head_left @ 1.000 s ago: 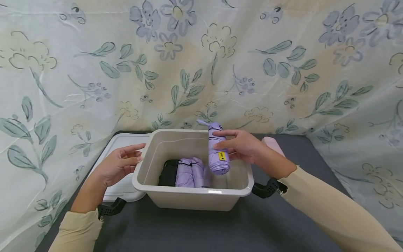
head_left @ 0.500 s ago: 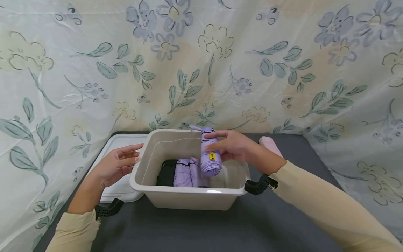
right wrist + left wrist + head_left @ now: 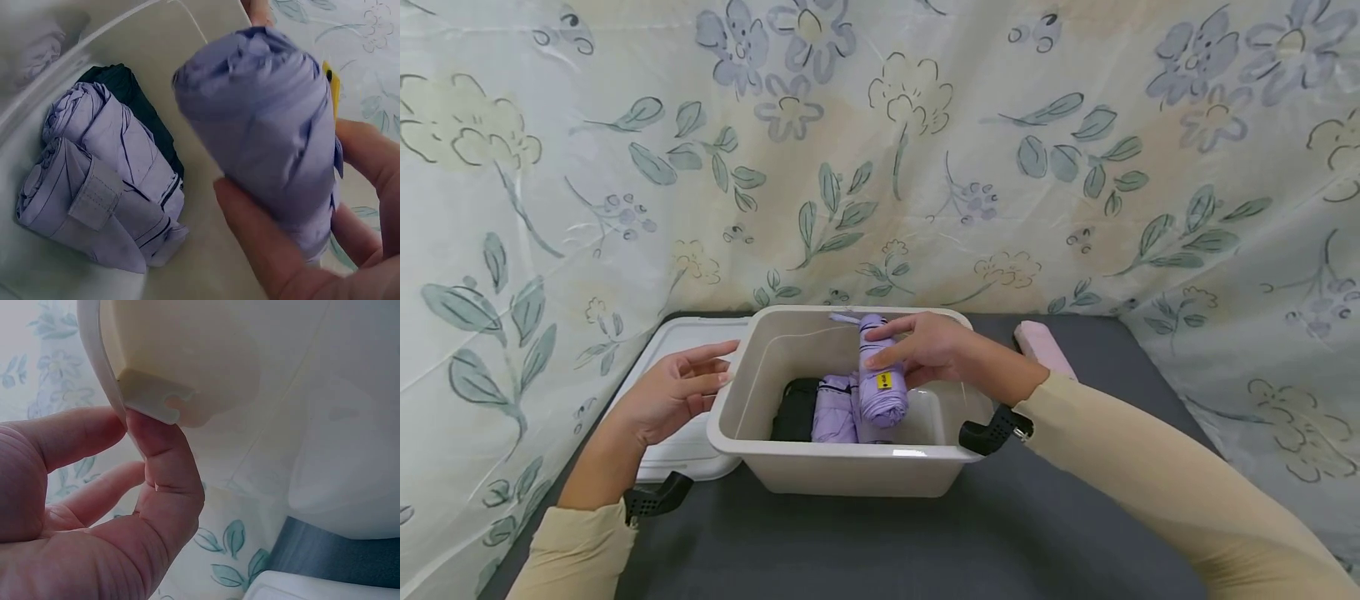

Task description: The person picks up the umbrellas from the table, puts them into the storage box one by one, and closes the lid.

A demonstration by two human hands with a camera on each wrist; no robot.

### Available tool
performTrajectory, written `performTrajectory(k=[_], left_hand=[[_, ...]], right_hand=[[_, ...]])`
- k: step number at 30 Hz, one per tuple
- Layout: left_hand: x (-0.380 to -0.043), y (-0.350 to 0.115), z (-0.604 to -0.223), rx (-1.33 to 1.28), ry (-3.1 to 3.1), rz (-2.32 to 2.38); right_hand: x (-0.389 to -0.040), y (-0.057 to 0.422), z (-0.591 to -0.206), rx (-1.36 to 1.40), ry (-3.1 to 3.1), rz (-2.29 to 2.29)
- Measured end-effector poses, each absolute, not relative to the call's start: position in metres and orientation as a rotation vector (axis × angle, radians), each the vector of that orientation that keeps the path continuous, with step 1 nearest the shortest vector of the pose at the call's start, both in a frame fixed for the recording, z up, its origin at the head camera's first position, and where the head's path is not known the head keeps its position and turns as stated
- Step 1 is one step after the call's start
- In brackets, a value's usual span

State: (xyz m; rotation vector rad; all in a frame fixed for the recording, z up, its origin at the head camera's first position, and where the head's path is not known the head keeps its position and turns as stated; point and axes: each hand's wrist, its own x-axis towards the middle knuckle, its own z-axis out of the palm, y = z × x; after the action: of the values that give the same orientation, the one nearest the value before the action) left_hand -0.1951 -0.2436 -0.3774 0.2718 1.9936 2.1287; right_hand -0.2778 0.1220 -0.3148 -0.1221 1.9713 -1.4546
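Observation:
My right hand (image 3: 934, 348) grips a rolled lilac fabric bundle (image 3: 881, 392) with thin dark bands, a yellow tag and a short strap at its top. It tilts inside the mouth of a beige plastic storage bin (image 3: 857, 471). In the right wrist view, thumb and fingers hold the roll (image 3: 262, 119) from both sides. My left hand (image 3: 673, 392) pinches the bin's left rim. The left wrist view shows fingertips at the rim (image 3: 100, 356). Two more lilac rolls (image 3: 119, 137) and a dark green, nearly black roll (image 3: 796, 410) lie side by side at the bin's left.
A white lid (image 3: 681, 454) lies flat behind my left hand, partly beneath the bin's left side. A pink object (image 3: 1042, 346) rests to the right of the bin. Dark grey cloth covers the table (image 3: 775, 542). A floral curtain (image 3: 880, 167) hangs behind.
My right hand has carried the lilac roll leftward and slightly down, from the bin's right side to over the other lilac rolls. My left hand stays at the rim.

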Motion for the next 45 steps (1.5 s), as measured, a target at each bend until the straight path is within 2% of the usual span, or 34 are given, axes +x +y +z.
performTrajectory(k=[45], left_hand=[[-0.197, -0.247, -0.377, 0.281, 1.997, 2.124]], right_hand=[[-0.293, 0.095, -0.35, -0.101, 2.056, -1.095]])
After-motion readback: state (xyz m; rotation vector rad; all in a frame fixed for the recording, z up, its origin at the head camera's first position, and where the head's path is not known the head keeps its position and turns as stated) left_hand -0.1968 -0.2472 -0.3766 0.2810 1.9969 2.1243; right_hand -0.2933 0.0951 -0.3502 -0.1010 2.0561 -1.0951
